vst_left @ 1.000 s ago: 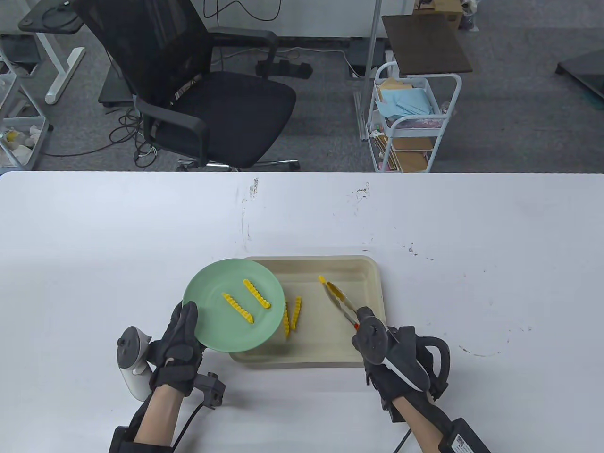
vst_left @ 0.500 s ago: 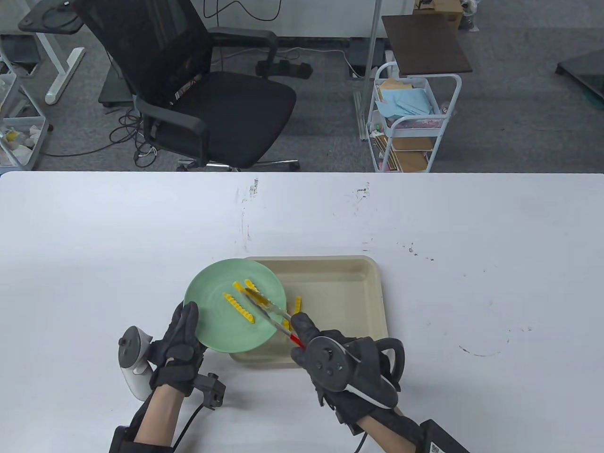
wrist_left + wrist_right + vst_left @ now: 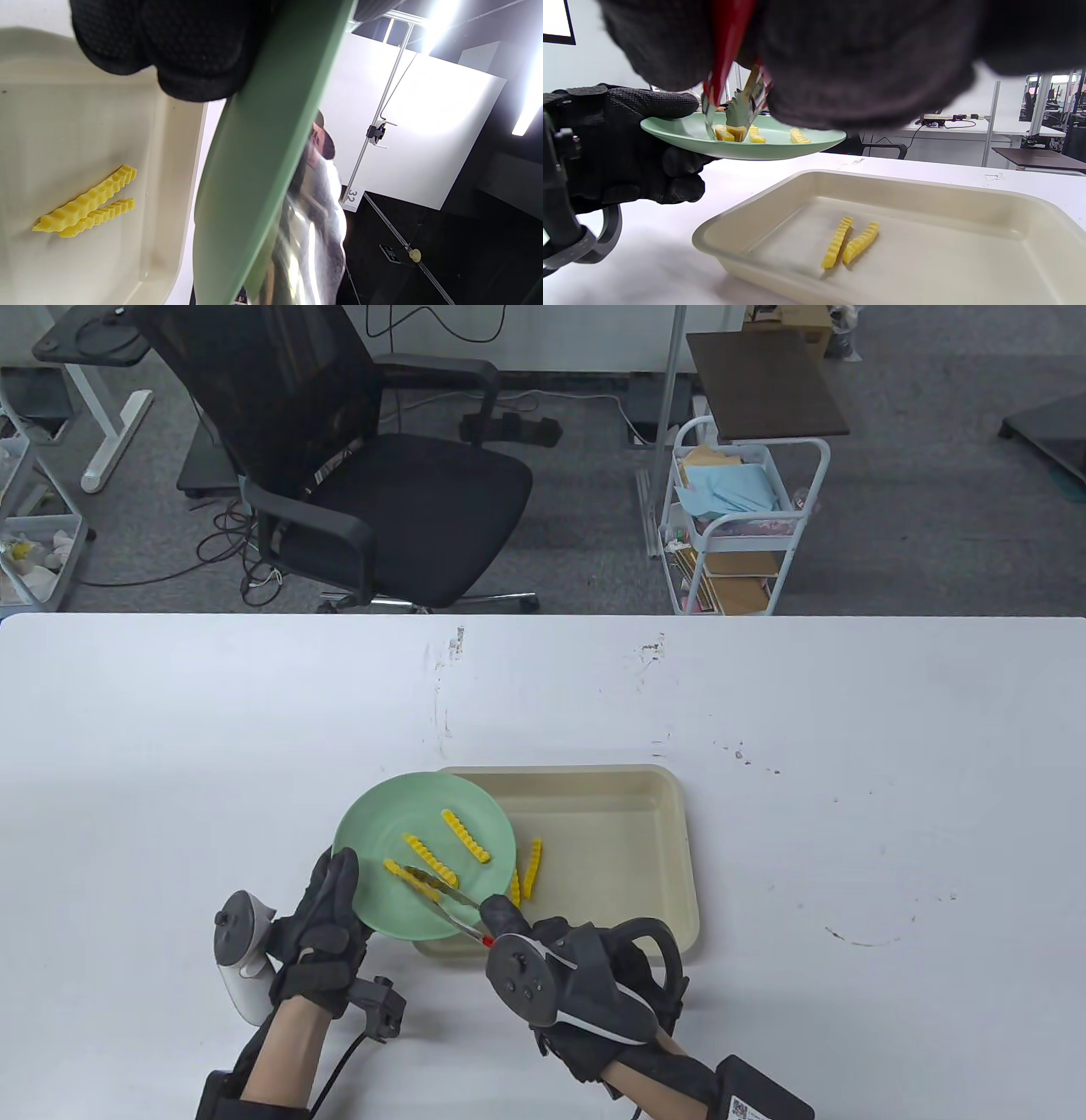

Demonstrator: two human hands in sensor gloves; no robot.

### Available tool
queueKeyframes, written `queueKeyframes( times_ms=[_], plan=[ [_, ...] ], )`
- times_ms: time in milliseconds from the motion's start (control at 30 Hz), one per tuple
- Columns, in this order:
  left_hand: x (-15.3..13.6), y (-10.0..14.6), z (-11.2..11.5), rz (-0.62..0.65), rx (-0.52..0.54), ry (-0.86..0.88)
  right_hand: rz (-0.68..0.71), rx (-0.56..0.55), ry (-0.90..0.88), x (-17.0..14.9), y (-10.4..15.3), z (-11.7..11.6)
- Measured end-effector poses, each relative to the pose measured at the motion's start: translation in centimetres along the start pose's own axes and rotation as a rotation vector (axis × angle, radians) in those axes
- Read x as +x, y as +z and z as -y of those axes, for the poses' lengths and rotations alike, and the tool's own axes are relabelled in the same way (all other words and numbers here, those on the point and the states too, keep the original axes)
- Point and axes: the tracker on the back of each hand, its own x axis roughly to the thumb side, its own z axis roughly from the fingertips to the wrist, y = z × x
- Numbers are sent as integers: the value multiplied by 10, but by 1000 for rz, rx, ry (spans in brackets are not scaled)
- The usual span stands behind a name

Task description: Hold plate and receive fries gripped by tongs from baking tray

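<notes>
My left hand (image 3: 327, 929) grips the near-left rim of the green plate (image 3: 373, 823) and holds it above the table, over the left edge of the beige baking tray (image 3: 670, 848). Two fries (image 3: 465, 835) lie on the plate. My right hand (image 3: 543, 959) grips metal tongs (image 3: 441, 899) with a red handle; their tips rest on the plate at a third fry (image 3: 409, 880). In the right wrist view the tong tips (image 3: 731, 123) pinch that fry (image 3: 729, 133) on the plate (image 3: 780, 148). Two fries (image 3: 533, 869) lie in the tray, also in the left wrist view (image 3: 85, 205).
The white table (image 3: 848, 780) reaches wide on all sides of the tray. A black office chair (image 3: 356, 475) and a white cart (image 3: 738, 526) stand beyond the far table edge.
My right hand carried a fry in the tongs from the tray leftward over the plate, then drew back toward me and lowered it onto the plate's near part. My left hand stayed still.
</notes>
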Motion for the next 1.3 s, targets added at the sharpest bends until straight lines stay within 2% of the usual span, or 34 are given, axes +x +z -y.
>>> queueKeyframes(
  times_ms=[233, 367, 500, 600, 667, 767, 867, 1033, 1300],
  plan=[
    [0, 0, -1, 3, 7, 2, -26, -39, -98, -16, 7, 12],
    [0, 0, -1, -2, 11, 3, -115, -73, -195, -43, 11, 22],
    [-1, -1, -1, -8, 8, -2, -247, -99, -205, -75, 13, 21],
    [0, -1, -1, -9, 8, -1, -342, -51, -189, -99, 8, 9],
    [0, -1, -1, -6, 10, -1, -403, 4, -184, -116, 3, -7],
    [0, -1, -2, -4, 10, 1, -424, 95, -207, -125, -2, -31],
    [-1, -1, -2, -9, 12, 1, -417, 155, -215, -123, -5, -45],
    [-1, -1, -3, -11, 13, -3, -395, 251, -129, -108, -13, -64],
    [-1, -1, -3, -16, 9, 0, -402, 279, -95, -103, -20, -73]
  ],
)
